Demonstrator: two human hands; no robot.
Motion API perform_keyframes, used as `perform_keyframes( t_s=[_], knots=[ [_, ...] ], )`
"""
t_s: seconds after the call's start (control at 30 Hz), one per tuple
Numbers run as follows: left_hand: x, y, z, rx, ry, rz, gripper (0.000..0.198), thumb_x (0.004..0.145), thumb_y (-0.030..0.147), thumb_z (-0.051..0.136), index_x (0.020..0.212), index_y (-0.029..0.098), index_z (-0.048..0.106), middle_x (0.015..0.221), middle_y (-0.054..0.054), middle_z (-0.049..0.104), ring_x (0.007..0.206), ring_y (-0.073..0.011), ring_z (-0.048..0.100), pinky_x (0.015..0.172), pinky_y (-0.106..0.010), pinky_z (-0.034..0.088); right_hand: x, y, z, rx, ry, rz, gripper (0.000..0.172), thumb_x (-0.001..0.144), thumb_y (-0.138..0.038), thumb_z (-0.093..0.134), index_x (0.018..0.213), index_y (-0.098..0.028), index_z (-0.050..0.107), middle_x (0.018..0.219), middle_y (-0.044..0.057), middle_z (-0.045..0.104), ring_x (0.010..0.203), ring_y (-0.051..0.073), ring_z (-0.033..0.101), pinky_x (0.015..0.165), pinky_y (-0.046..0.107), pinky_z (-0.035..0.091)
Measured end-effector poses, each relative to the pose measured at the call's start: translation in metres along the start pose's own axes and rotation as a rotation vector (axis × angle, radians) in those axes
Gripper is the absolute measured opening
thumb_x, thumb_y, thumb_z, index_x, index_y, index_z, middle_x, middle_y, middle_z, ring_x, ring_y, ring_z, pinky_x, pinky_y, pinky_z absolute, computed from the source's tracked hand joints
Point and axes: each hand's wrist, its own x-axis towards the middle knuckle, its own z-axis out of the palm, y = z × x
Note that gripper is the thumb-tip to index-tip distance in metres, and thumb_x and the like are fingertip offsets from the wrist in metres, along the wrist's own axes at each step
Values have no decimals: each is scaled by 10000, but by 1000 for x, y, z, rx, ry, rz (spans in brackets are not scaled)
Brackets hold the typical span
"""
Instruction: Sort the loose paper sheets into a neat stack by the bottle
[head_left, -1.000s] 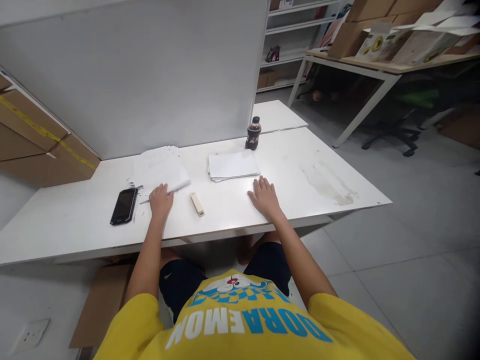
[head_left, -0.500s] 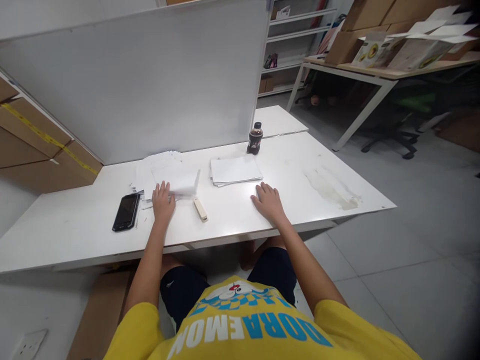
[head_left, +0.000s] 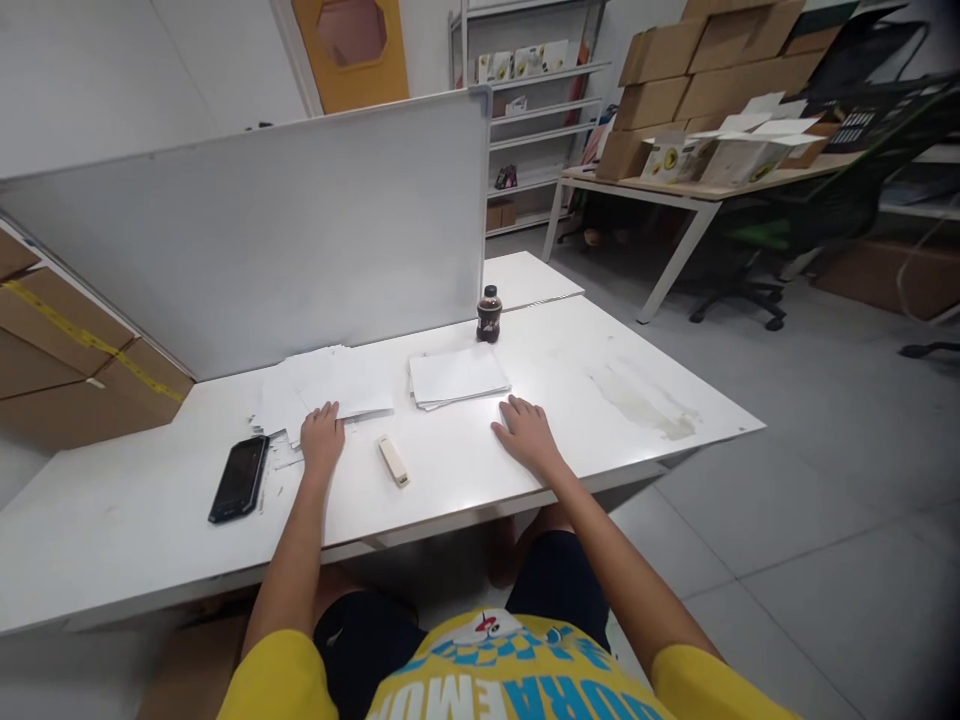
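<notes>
My left hand (head_left: 321,439) lies flat on the white table (head_left: 525,480), fingers spread, its tips on the near edge of a loose spread of white papers (head_left: 330,384). My right hand (head_left: 523,433) rests open and flat on the table, just in front of a neat stack of white sheets (head_left: 457,377). A small cream stapler (head_left: 393,460) lies between the two hands, untouched. A black phone (head_left: 239,478) lies left of my left hand.
A dark drink bottle (head_left: 489,314) stands behind the neat stack, near a white partition board (head_left: 262,230). Cardboard (head_left: 67,340) leans at left. A second table (head_left: 697,185) with boxes, shelving and office chairs (head_left: 817,210) are at the back right.
The view tilted up, showing more of the room. The top paper under my left hand, slid to the right half a second ago, now lies flatter on the loose pile. My right hand barely moved.
</notes>
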Motion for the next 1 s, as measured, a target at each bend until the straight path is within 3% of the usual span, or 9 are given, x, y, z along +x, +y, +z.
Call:
perform_keyframes(
  t_s=[0.17,0.27,0.37,0.53,0.6,0.7,0.8,0.9,1.0],
  knots=[
    [-7,19,-21,-252,28,-45,402,886,179,425,1219,131,644,1230,-146,675,1187,-293,565,1060,-464,371,-1,-2,-3,30,8,8,472,939,-404,412,1319,-146,522,1480,180,457,1362,319,384,1110,475,247],
    [-8,39,-45,-591,147,-288,315,906,270,507,1146,133,658,1152,-132,692,1109,-274,604,1013,-458,432,-1,-3,-5,49,1,9,474,940,-403,415,1316,-136,527,1480,188,456,1362,328,386,1114,487,243],
    [-14,60,-69,-791,302,-462,385,932,423,537,1147,115,620,1106,-100,680,1044,-229,626,951,-435,490,-1,-4,-5,62,5,6,475,935,-397,430,1314,-130,533,1480,196,453,1358,338,394,1108,501,254],
    [-51,109,-93,-951,450,-544,535,988,525,326,1167,84,570,1013,-125,683,986,-213,645,864,-369,544,4,-3,-6,165,49,17,446,924,-365,441,1270,-123,584,1444,196,500,1346,345,421,1111,526,269],
    [-74,139,-96,-1244,564,-778,444,926,509,486,1107,117,592,979,-108,687,946,-208,668,870,-354,550,4,-2,-9,300,95,16,406,925,-362,425,1186,-141,645,1363,180,579,1304,324,475,1109,504,296],
    [-112,180,-94,-1488,345,-993,328,824,405,665,1006,135,631,926,-89,703,898,-205,686,864,-340,557,-5,-2,-13,658,143,35,406,922,-476,432,1051,-204,704,1198,129,686,1175,292,580,1055,464,382],
    [-140,205,-85,-1549,136,-1063,304,793,377,704,974,138,655,970,-107,723,937,-217,689,871,-334,553,-27,-7,-14,1154,59,116,562,887,-678,389,998,-231,712,1078,100,727,1039,274,648,962,447,456],
    [-156,211,-72,-1501,-59,-1024,387,767,485,710,927,135,674,961,-121,733,946,-248,689,865,-355,544,-51,-11,-14,1563,-156,152,771,793,-844,338,1070,-221,698,1020,108,738,954,266,679,877,414,496],
    [-159,211,-62,-1366,-305,-855,504,713,610,701,849,124,690,840,-120,733,903,-289,686,873,-398,522,-62,-6,-17,1715,-258,283,806,715,-897,400,1036,-223,702,899,89,739,875,260,683,775,370,513]
  ],
)
